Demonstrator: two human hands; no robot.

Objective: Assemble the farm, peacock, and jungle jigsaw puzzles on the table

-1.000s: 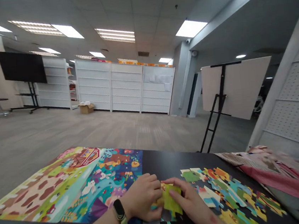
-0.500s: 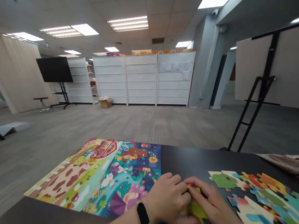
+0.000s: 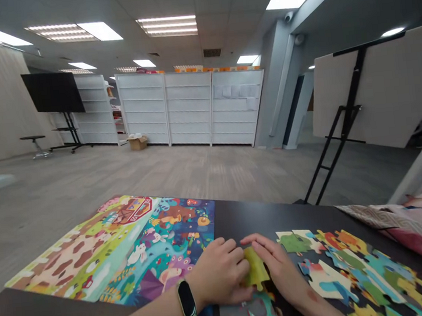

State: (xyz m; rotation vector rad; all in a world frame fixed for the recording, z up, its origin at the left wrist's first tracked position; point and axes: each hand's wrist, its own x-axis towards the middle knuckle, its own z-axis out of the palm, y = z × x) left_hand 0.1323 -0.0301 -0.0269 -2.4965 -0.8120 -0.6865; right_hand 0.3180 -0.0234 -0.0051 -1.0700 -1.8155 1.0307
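Note:
A yellow-green puzzle piece [image 3: 256,271] lies on the dark table [image 3: 274,219], held between both hands. My left hand [image 3: 219,273], with a black band on its wrist, curls its fingers onto the piece's left side. My right hand [image 3: 278,266] lies with fingers stretched along its right edge. Left of the hands lies the joined part of a colourful jigsaw [image 3: 118,248]. A short joined strip [image 3: 246,315] sits just below the hands.
Several loose puzzle pieces [image 3: 343,265] are spread on the table to the right. A patterned cloth bag [image 3: 414,222] lies at the far right. Beyond the table stand an easel with a white board [image 3: 345,113], white shelving [image 3: 187,110] and a black screen on a stand [image 3: 53,94].
The view has swung about while both hands stayed on the yellow-green piece. The piece has shifted slightly under the fingers; more of it shows now than half a second ago.

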